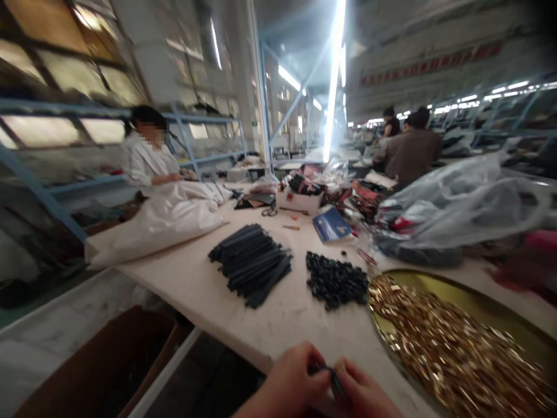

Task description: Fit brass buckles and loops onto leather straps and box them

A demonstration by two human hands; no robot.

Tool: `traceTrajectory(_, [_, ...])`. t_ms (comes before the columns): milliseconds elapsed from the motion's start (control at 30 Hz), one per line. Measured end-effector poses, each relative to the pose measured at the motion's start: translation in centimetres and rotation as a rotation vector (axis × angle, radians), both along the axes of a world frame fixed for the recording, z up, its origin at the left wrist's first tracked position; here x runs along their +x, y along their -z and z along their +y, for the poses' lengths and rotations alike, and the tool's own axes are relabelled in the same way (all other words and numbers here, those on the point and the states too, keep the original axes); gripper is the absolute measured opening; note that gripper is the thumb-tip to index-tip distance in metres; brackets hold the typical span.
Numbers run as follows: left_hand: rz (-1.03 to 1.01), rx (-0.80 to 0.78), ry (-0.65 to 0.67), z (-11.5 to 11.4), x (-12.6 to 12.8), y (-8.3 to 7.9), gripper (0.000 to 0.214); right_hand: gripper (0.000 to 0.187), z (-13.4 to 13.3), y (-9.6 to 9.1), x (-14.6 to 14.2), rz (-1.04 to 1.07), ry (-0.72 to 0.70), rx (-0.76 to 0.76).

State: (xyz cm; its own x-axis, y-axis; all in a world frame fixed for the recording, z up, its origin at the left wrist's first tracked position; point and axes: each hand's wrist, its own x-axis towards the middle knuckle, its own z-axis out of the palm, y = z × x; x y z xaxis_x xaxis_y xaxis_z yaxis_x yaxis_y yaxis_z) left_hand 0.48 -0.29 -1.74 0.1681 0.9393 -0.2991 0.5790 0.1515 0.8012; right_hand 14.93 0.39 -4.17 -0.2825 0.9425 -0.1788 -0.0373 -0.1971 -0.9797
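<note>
At the table's near edge, my left hand [293, 377] and my right hand [363, 392] are close together, both closed on a dark strip [336, 383]. The fingers hide most of this strip. Ahead of them lies a stack of black strips [252, 264], roughly side by side. To its right is a heap of small black loops [337, 281], too blurred to make out exactly. Beside my right hand stands a round gold-coloured tray [456, 287], heaped with shiny gold metal fittings [452, 348].
A blue booklet [333, 225], scissors [269, 212] and a white box [300, 202] lie farther back. Plastic bags [470, 203] crowd the right, a white sack [169, 215] the left. An open carton [108, 360] stands below left. A co-worker [148, 154] works across the table.
</note>
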Motion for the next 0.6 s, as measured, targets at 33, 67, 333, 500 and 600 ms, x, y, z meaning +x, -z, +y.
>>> traceTrajectory(33, [-0.066, -0.006, 0.017, -0.4, 0.2, -0.3, 0.019, 0.039, -1.3, 0.0, 0.6, -0.022, 0.018, -0.050])
traceTrajectory(67, [-0.168, -0.069, 0.045, -0.6, 0.3, -0.5, 0.021, 0.037, -2.2, -0.2, 1.0, -0.023, 0.054, -0.044])
traceTrajectory(333, [-0.511, -0.305, 0.054, -0.7, 0.1, -0.7, 0.025, 0.020, -1.9, 0.3, 1.6, -0.248, 0.359, 0.164])
traceTrajectory(500, [-0.637, -0.386, 0.025, -0.6, -0.1, -0.9, 0.022, 0.018, -2.0, 0.0, 2.6, 0.070, 0.010, -0.103])
traceTrajectory(600, [-0.665, -0.410, 0.035, -0.5, -0.3, -0.8, 0.023, 0.022, -1.8, -0.1, 2.9, 0.253, -0.064, -0.286])
